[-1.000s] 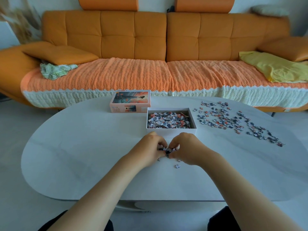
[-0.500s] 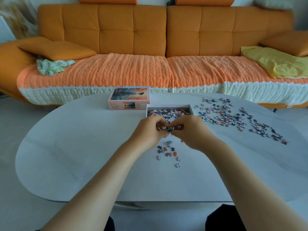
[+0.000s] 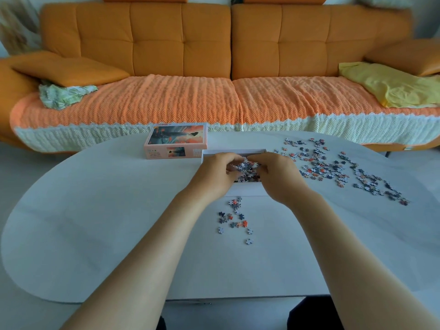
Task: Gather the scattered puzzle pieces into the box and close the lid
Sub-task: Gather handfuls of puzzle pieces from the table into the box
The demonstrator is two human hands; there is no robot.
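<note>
Left hand and right hand, cupped together around puzzle pieces over the box; releasing early could spill pieces beyond its near wall.

Both hands cover most of the box; perhaps some pieces sit in their grip, unclear.

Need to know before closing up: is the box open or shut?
Open: the lid sits apart on the table, pieces showing inside the box.
</note>
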